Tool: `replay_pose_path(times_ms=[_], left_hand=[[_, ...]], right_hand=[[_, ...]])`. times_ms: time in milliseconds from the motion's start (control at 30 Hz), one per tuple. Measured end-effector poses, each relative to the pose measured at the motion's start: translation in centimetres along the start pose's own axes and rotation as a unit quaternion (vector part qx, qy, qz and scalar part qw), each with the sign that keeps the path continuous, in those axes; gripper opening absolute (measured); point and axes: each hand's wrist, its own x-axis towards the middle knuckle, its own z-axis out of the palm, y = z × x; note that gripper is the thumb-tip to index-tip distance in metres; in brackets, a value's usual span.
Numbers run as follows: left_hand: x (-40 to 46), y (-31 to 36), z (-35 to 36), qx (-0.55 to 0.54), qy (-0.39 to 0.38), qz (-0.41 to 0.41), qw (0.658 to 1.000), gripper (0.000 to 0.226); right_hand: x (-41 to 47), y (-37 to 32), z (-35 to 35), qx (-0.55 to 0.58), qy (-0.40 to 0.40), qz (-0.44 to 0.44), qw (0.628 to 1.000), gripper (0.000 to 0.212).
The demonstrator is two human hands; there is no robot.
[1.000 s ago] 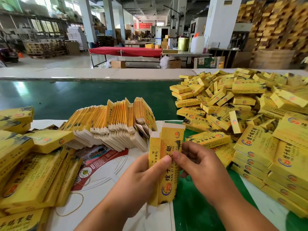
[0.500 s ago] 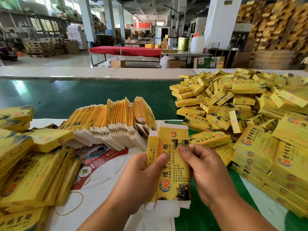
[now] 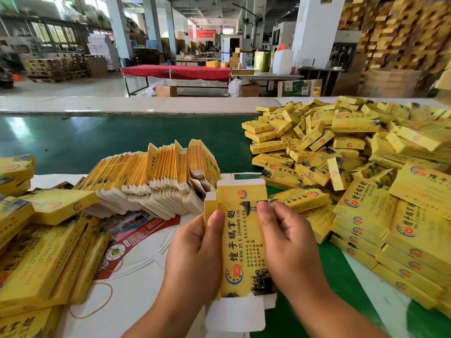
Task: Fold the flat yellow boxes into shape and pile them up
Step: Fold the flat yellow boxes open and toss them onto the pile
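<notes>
I hold one yellow box point(image 3: 240, 242) upright in front of me, its printed face toward me and its white end flaps open at top and bottom. My left hand point(image 3: 195, 254) grips its left edge with the thumb on the front. My right hand point(image 3: 290, 245) grips the right edge, thumb near the top. Behind it stands a fanned stack of flat yellow boxes point(image 3: 156, 176). A big heap of folded yellow boxes point(image 3: 346, 162) fills the right side.
More folded boxes point(image 3: 46, 242) lie piled at the left on a white sheet point(image 3: 136, 284) with a rubber band point(image 3: 97, 301) on it. The green belt point(image 3: 97, 140) runs behind. Beyond it lies a factory floor with a red-covered table point(image 3: 175, 70).
The box was edge-on and narrow a second ago. It has since been opened out and turned so its full face shows, and both thumbs have shifted onto its front.
</notes>
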Motion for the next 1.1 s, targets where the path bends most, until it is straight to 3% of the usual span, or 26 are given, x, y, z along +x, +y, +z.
replay_pose_path(times_ms=[200,400,500,533,600,700,833,900,1000,1100], left_hand=[[0.0,0.1,-0.1,0.013,-0.015,0.004,1.000,0.035],[-0.3,-0.3,0.2,0.063,0.000,0.054,0.997,0.011],[-0.4,-0.9,0.3,0.176,-0.033,0.056,0.982,0.064],[-0.5,-1.0,0.3,0.192,-0.056,0.059,0.978,0.072],[-0.5,-0.9,0.3,0.113,-0.125,0.057,0.984,0.064],[-0.1,-0.5,-0.3,-0.033,-0.222,-0.027,0.974,0.048],[0.6,-0.3,-1.4,-0.228,-0.273,-0.132,0.925,0.047],[0.8,-0.5,-2.0,-0.272,-0.318,-0.128,0.899,0.055],[1.0,-0.9,-2.3,-0.309,-0.371,-0.125,0.867,0.062],[1.1,-1.0,-2.2,-0.335,-0.415,-0.125,0.836,0.065]], right_hand=[[0.3,0.1,-0.6,0.041,0.002,-0.014,0.999,0.056],[0.2,-0.1,-0.7,-0.007,0.034,-0.062,0.997,0.046],[0.2,-0.2,-1.0,-0.026,0.049,-0.076,0.996,0.038],[0.1,-0.3,-0.9,-0.028,0.041,-0.075,0.996,0.036],[-0.3,-0.5,-0.6,-0.002,0.006,-0.058,0.998,0.039],[-0.7,-0.7,-0.2,0.004,-0.053,-0.096,0.994,0.044],[-0.4,-0.6,-0.6,-0.056,-0.021,-0.135,0.989,0.034],[0.0,-0.5,-1.3,-0.039,-0.001,-0.093,0.995,0.025],[0.3,-0.4,-1.8,0.094,-0.045,-0.003,0.995,0.023],[0.4,-0.1,-1.9,0.131,-0.088,-0.007,0.987,0.023]])
